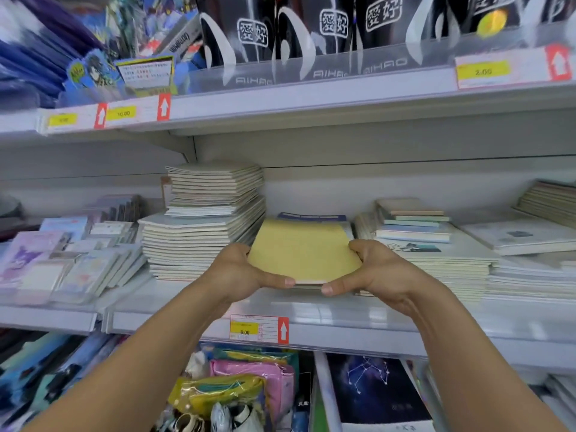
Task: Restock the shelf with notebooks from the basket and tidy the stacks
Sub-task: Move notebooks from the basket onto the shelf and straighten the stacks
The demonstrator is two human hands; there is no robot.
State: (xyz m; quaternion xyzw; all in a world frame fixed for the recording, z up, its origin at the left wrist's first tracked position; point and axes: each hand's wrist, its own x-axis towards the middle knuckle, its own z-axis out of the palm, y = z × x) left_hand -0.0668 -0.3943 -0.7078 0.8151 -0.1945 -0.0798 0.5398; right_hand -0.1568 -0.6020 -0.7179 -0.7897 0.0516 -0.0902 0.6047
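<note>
A small stack of yellow-covered notebooks (304, 249) lies on the middle shelf (343, 310), in the gap between two taller piles. My left hand (243, 272) grips its left edge and near corner, thumb along the front. My right hand (374, 269) grips the right edge the same way, fingers curled over the far corner. A blue-topped notebook (311, 217) shows just behind the yellow stack. A tall pile of pale notebooks (205, 219) rises to the left, its layers skewed. A lower, wide stack (436, 260) lies to the right. No basket is in view.
Small pastel notebooks (411, 222) sit on the right stack, more flat books (523, 235) farther right. Cartoon memo pads (62, 260) fill the left. The upper shelf holds black packs (311, 29). A price tag (258, 328) hangs below my hands; pouches (246, 385) and a constellation notebook (374, 388) lie beneath.
</note>
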